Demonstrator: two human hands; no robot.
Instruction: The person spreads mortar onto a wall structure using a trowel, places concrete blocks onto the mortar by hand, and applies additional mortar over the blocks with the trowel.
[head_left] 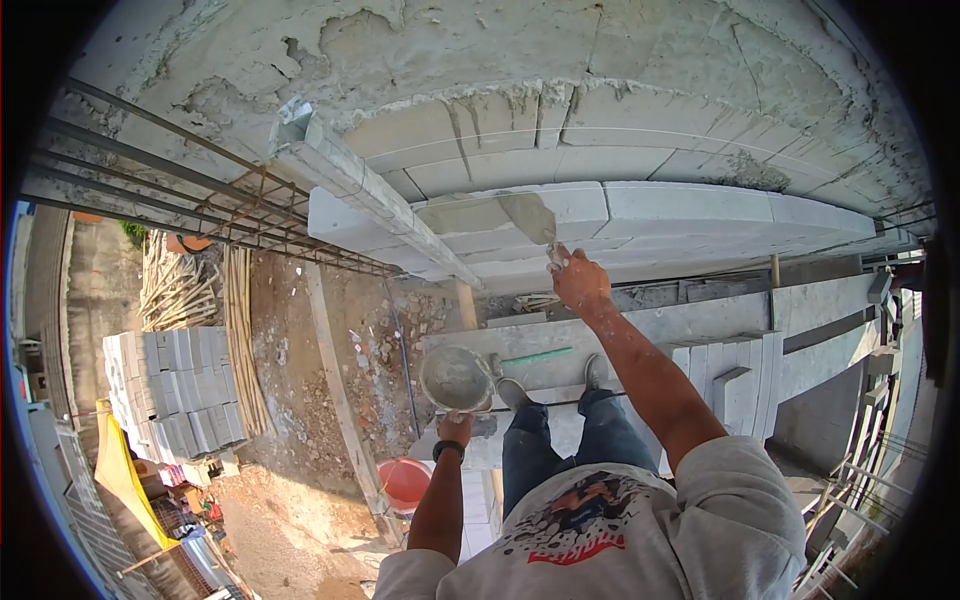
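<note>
The right hand (580, 282) is closed around the handle of a metal pointing trowel with a mortar-coated, leaf-shaped blade (528, 217); the fingers are together, clamped on the handle. The blade lies over the upper face of a course of smooth white rectangular blocks (660, 203), at the end of a wet grey mortar patch (462, 216). The left hand (455, 429) is at the near rim of a round, dark bowl filled with grey mortar (456, 376). The fingers of this hand are largely hidden at the bowl, so their closure cannot be determined. The bowl is located below and to the left of the trowel in the view, well apart from it. A long, pale square-section post (385, 205) extends diagonally across the left portion of the block course. Beyond the course stands a rough grey wall surface (660, 50); to the left of the post is a cage of rusty steel reinforcing bars (250, 205). Beside the bowl, a tool with a slender green handle (537, 355) lies on a grey plank platform (640, 329), near the person's dark boots (513, 393). A group of upright white blocks (745, 375) occupies the right side. A round red bucket (405, 484) is positioned beside the left forearm, at lower level.
</note>
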